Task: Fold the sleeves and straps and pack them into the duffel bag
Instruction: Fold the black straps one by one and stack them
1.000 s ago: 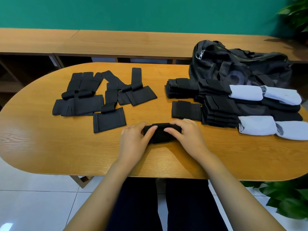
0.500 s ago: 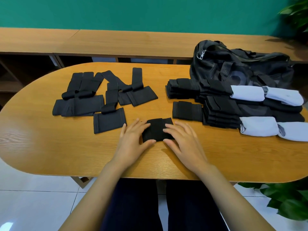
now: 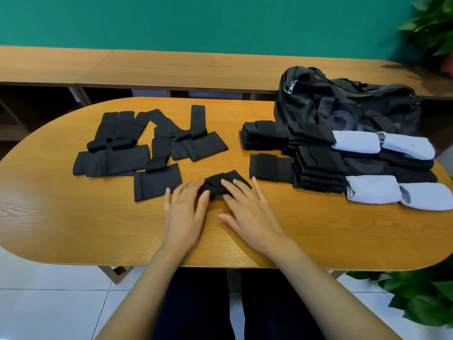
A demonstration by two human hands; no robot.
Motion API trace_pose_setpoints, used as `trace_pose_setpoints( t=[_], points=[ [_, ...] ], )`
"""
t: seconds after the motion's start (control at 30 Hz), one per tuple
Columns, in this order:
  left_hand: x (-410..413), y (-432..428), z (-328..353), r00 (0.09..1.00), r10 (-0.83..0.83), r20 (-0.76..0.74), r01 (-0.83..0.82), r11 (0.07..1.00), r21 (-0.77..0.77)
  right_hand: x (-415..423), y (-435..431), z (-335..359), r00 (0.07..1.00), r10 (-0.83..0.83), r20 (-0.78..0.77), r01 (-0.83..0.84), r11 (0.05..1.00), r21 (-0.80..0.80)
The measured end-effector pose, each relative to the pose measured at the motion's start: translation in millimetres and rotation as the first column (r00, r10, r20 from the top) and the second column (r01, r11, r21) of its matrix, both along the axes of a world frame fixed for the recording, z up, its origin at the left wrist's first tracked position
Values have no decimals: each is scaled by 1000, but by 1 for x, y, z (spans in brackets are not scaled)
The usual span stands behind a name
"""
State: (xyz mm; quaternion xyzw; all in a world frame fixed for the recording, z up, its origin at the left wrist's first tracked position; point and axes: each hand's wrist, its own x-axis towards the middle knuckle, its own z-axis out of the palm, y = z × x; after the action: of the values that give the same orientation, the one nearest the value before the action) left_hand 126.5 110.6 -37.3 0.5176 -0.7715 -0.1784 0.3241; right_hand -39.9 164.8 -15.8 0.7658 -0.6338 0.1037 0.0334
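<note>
Pressing folded strap (image 3: 217, 183) — inside table edge (image 3: 306, 262).

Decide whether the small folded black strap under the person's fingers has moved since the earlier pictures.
Yes. The folded strap has shifted away from the table's near edge and slightly left, closer to the flat sleeve.

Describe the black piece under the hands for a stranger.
On the oval wooden table, near its front edge, the left hand and right hand touch a small folded black piece. Unlike the flat straps to its left and stacks to its right, it lies alone.
</note>
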Motion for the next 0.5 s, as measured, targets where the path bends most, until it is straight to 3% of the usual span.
trace_pose_setpoints(
  t=[0.1,0.23,0.37,0.5],
  points=[
    [1,-2,-1,992,44,-118,-44,999,8,-2,-9,9,997,-33,-69,24,991,-130],
    [2,-6,-5,986,62,-152,-54,997,55,-22,-17,13,972,-192,-133,158,960,-231],
    [3,-8,-7,987,45,-154,-38,998,50,-52,-21,1,904,-381,-194,346,919,-189],
    [3,-7,-6,989,41,-139,-32,997,68,-62,-21,-12,883,-405,-238,393,914,-100]
  ],
)
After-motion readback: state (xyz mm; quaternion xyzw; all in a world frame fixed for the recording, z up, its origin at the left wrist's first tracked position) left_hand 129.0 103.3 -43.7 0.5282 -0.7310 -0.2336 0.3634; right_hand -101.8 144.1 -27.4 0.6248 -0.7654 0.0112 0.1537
